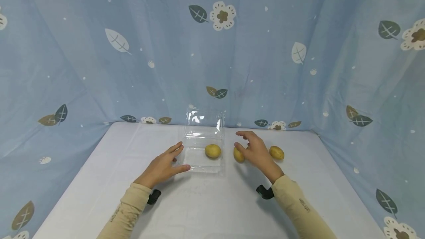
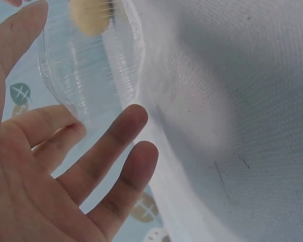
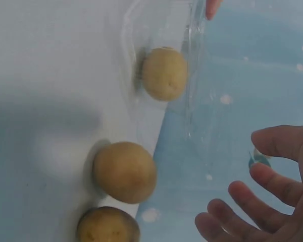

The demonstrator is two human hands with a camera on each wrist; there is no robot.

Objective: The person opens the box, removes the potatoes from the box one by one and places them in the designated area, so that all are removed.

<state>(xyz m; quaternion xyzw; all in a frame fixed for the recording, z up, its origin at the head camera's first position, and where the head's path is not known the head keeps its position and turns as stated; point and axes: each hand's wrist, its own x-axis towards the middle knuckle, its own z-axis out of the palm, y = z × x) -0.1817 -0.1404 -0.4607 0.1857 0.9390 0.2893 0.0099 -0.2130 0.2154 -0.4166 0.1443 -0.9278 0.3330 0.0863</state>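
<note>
A clear plastic clamshell box [image 1: 199, 168] stands on the table with its lid [image 1: 204, 121] raised at the back. One yellow potato [image 1: 213, 151] lies inside it, toward the right wall; the right wrist view shows this potato [image 3: 165, 74] too. My left hand [image 1: 162, 167] is at the box's left side, fingers spread, the thumb by the front left corner. Over a second potato [image 1: 238, 155] hovers my right hand [image 1: 255, 153], fingers parted and holding nothing, partly covering it in the head view. Farther right lies a third potato [image 1: 276, 152].
A white cloth covers the table [image 1: 206, 209]. Behind and at both sides hangs a blue curtain [image 1: 172, 65] with leaf and flower prints, close behind the raised lid. Black wrist-worn devices [image 1: 265, 191] show under the forearms.
</note>
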